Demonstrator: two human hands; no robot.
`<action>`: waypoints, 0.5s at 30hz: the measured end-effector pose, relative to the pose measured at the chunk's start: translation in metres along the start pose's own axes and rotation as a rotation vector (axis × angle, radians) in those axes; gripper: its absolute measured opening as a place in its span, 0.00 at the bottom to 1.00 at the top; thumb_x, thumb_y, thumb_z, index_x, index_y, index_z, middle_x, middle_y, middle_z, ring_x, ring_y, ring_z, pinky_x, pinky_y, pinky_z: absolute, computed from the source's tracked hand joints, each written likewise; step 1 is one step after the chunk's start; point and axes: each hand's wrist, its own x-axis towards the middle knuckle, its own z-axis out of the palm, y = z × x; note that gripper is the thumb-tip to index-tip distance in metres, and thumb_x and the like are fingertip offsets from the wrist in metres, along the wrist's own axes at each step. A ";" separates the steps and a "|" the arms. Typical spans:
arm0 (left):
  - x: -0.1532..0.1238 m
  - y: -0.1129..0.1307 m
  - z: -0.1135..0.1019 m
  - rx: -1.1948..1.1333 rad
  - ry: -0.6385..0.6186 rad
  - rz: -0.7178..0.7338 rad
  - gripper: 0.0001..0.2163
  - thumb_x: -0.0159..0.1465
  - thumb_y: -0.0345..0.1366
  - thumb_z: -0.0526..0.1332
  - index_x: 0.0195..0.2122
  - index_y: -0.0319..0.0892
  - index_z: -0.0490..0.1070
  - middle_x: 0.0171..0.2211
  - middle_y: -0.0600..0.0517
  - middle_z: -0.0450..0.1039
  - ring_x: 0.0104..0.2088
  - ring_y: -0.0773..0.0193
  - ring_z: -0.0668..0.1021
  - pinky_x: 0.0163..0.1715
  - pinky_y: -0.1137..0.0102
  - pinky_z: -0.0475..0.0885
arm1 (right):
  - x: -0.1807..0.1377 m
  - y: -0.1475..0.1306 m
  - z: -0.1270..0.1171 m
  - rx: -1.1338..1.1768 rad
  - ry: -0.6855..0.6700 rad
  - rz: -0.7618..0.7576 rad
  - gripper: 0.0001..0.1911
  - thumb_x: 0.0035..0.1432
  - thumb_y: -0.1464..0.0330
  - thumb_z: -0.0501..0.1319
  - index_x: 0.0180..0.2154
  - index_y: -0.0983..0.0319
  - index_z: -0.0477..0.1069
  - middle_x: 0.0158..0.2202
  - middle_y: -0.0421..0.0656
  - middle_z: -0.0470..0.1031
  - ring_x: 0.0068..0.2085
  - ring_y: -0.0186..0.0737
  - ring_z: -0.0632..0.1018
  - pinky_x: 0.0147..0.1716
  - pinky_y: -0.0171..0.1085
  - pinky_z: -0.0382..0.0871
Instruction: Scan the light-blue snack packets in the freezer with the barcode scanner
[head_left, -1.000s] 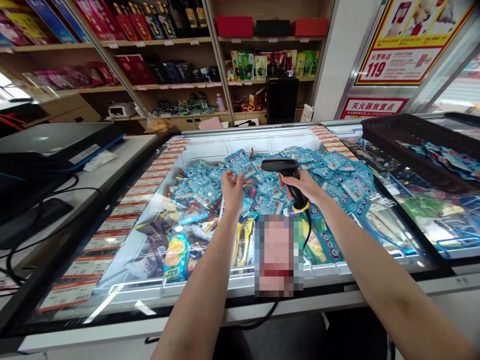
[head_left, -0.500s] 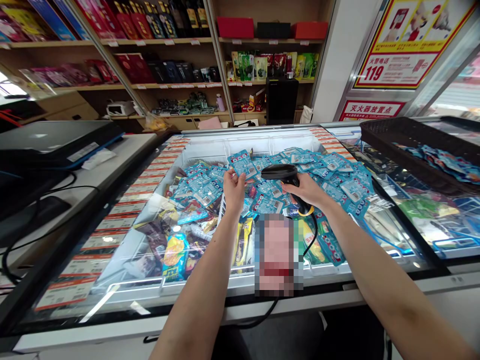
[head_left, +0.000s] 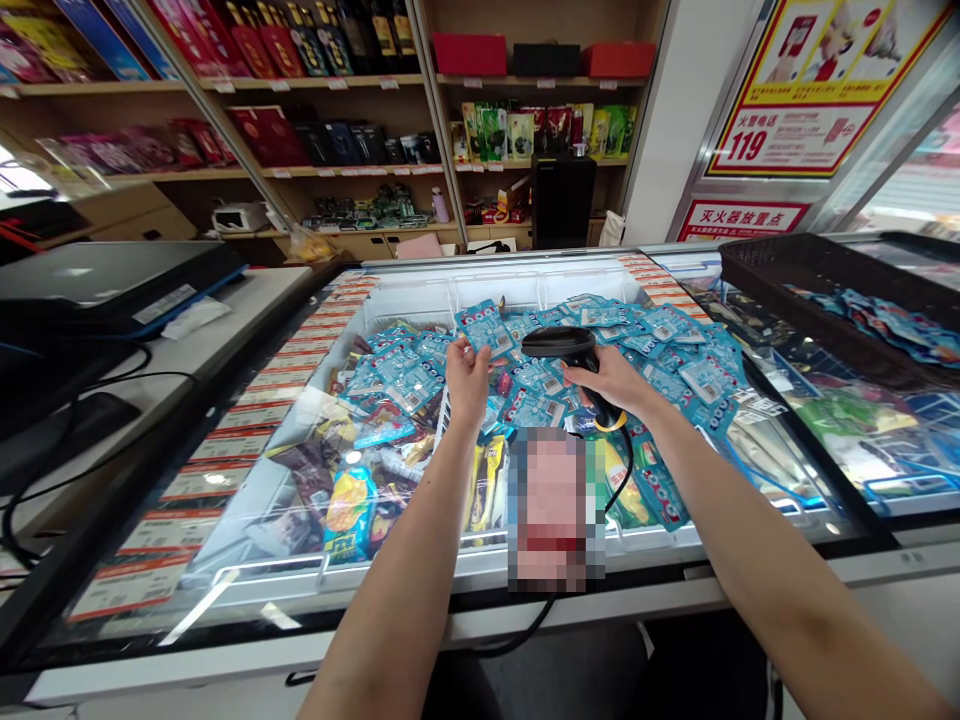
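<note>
My left hand (head_left: 468, 380) pinches a blue snack packet (head_left: 484, 326) by its lower edge, with its printed back and barcode turned toward me. In my right hand (head_left: 611, 378) is a black barcode scanner (head_left: 559, 343), fingers wrapped round its handle. The scanner's head points left toward the packet, a short gap apart from it. A black cable runs down from the scanner's handle. Below both hands, many similar blue packets (head_left: 397, 375) lie spread over the freezer's glass top (head_left: 285, 500).
Through the glass show wrapped ice creams (head_left: 351, 510). At the right stands a black basket (head_left: 832, 300) holding more blue packets. A dark flat device (head_left: 112, 280) sits on the left counter. Stocked shelves (head_left: 345, 85) line the back. A blurred patch (head_left: 555, 510) covers the front middle.
</note>
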 end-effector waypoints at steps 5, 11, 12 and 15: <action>0.000 0.000 -0.001 -0.014 0.008 0.003 0.16 0.61 0.43 0.63 0.44 0.44 0.60 0.30 0.55 0.73 0.29 0.62 0.82 0.32 0.69 0.72 | -0.001 0.000 0.000 0.174 0.011 0.043 0.16 0.54 0.57 0.65 0.38 0.61 0.72 0.31 0.44 0.78 0.18 0.35 0.74 0.18 0.36 0.68; 0.002 -0.003 -0.004 -0.046 0.062 -0.001 0.17 0.61 0.44 0.63 0.44 0.44 0.59 0.31 0.56 0.72 0.30 0.62 0.82 0.31 0.70 0.74 | -0.005 0.000 -0.006 0.364 -0.048 0.120 0.18 0.51 0.56 0.66 0.38 0.62 0.71 0.31 0.43 0.78 0.18 0.33 0.72 0.17 0.35 0.66; 0.003 -0.003 -0.005 -0.055 0.069 -0.004 0.17 0.61 0.45 0.63 0.44 0.44 0.58 0.31 0.55 0.73 0.30 0.62 0.82 0.31 0.70 0.74 | -0.006 0.000 -0.006 0.375 -0.059 0.123 0.19 0.51 0.56 0.66 0.39 0.62 0.71 0.31 0.43 0.78 0.18 0.33 0.72 0.16 0.34 0.65; 0.009 -0.001 -0.012 -0.036 0.075 0.014 0.18 0.61 0.45 0.63 0.45 0.44 0.59 0.32 0.54 0.74 0.29 0.62 0.82 0.31 0.68 0.76 | -0.007 -0.001 -0.008 0.395 -0.096 0.122 0.19 0.51 0.56 0.66 0.40 0.61 0.71 0.32 0.43 0.78 0.19 0.33 0.72 0.16 0.34 0.65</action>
